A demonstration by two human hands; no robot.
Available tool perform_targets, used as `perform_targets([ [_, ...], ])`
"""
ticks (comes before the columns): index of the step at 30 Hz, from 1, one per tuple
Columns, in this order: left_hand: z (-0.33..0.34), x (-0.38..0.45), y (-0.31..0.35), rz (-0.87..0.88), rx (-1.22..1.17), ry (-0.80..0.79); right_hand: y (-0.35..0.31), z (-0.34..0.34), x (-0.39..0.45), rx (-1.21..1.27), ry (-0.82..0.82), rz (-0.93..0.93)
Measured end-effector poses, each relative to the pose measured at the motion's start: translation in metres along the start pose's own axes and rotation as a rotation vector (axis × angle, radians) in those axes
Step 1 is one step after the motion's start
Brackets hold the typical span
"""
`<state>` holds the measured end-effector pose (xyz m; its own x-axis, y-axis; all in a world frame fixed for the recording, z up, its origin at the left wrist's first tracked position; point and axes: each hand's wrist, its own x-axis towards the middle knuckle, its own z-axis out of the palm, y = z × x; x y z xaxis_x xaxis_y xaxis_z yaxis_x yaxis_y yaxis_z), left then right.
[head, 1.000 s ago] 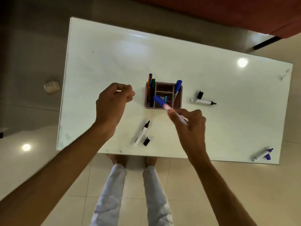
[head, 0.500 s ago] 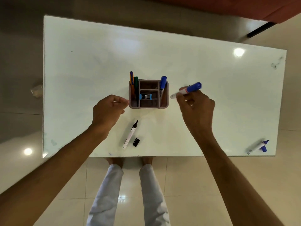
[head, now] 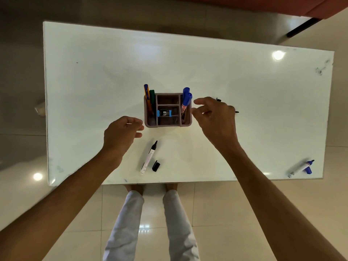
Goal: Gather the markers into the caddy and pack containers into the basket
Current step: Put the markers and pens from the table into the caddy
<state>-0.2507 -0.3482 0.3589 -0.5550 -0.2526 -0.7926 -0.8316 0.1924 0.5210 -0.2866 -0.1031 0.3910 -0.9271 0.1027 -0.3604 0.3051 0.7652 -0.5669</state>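
A brown caddy [head: 167,126] stands mid-table. Its right compartment holds two blue-capped markers [head: 186,97], and its left one an orange pen and a green marker [head: 152,95]. My right hand [head: 216,117] hovers just right of the caddy with fingers loosely spread and nothing in them. My left hand [head: 122,132] sits at the caddy's front left corner, its fingers loosely curled. An uncapped black marker [head: 148,159] and its cap [head: 156,166] lie in front of the caddy. My right hand mostly hides another black marker [head: 236,111].
A small blue object [head: 164,113] lies in the caddy's middle slot. A blue marker and its loose cap [head: 301,167] lie at the front right corner of the white table [head: 94,72]. My legs stand at the table's front edge.
My right hand brought the blue-capped marker to the caddy, dropped it into the right compartment and let go. My left hand stayed beside the caddy's left corner.
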Motion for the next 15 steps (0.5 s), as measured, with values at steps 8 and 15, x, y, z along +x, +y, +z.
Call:
perform_targets([
  [8,-0.002,-0.001,-0.018,-0.017,-0.047,-0.006,0.022,0.002,-0.025,0.041,0.013,0.033],
  [15,-0.007,-0.011,-0.046,-0.013,0.014,0.016,0.034,0.034,-0.072,0.034,-0.068,0.037],
])
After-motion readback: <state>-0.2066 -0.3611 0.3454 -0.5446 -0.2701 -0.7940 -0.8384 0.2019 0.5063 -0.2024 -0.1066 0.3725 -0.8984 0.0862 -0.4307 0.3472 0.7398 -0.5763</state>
